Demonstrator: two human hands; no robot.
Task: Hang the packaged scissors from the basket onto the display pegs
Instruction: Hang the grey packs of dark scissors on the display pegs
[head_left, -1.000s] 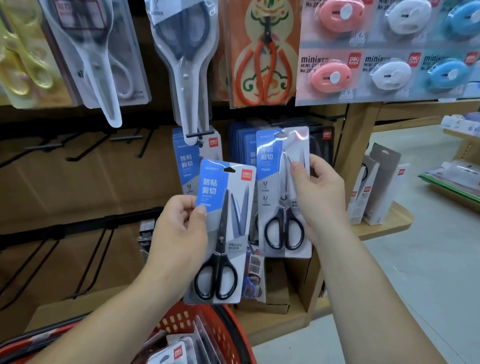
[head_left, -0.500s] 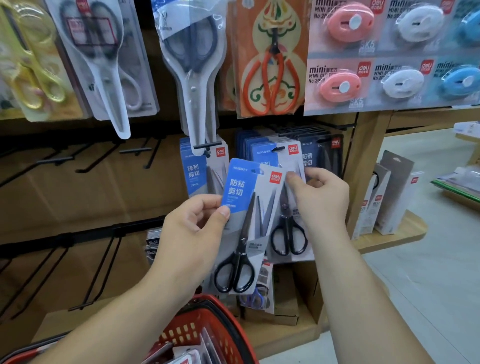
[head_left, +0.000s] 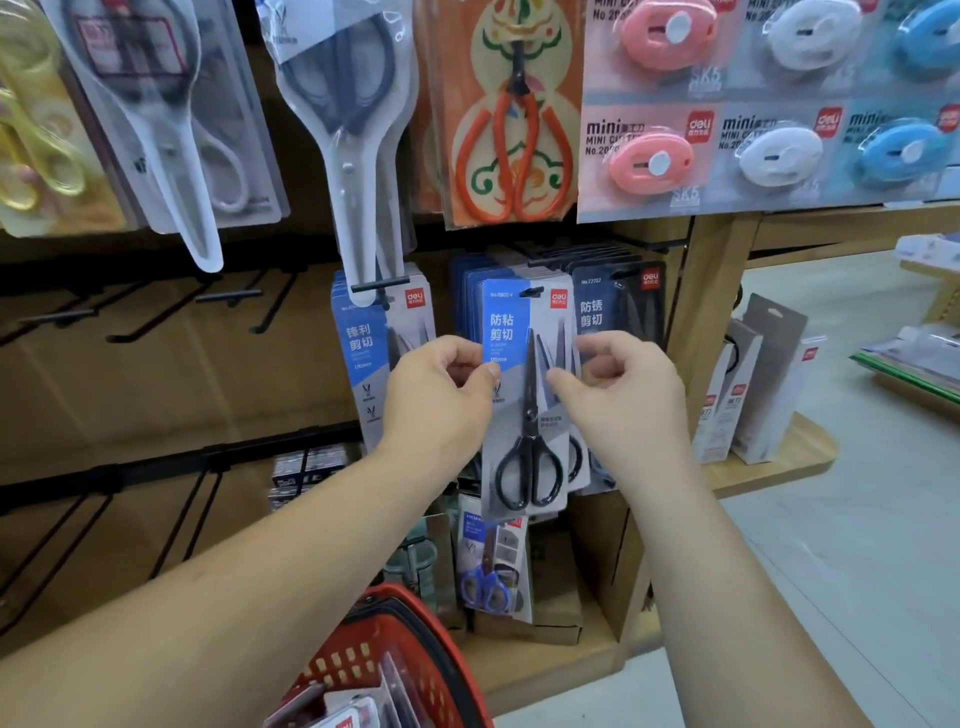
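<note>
A blue-and-grey scissors pack (head_left: 524, 415) with black-handled scissors hangs at the front of a filled peg (head_left: 530, 292) in the middle of the display. My left hand (head_left: 441, 395) pinches the pack's left edge with thumb and fingers. My right hand (head_left: 618, 389) pinches its right edge, thumb on the front. The pack's top hole sits at the peg tip. A red basket (head_left: 374, 654) with more packs is at the bottom centre, below my left forearm.
Left of the pack, another blue scissors stack (head_left: 374, 338) hangs; a dark stack (head_left: 623, 306) hangs to its right. Several bare black pegs (head_left: 156, 312) stick out at left. Large scissors and mini cutters (head_left: 753, 130) hang above. White boxes (head_left: 753, 384) stand on the wooden shelf at right.
My left hand carried its pack up and right onto the centre peg. My right hand let go of the other pack, which now hangs behind, and took the front pack's right edge.
</note>
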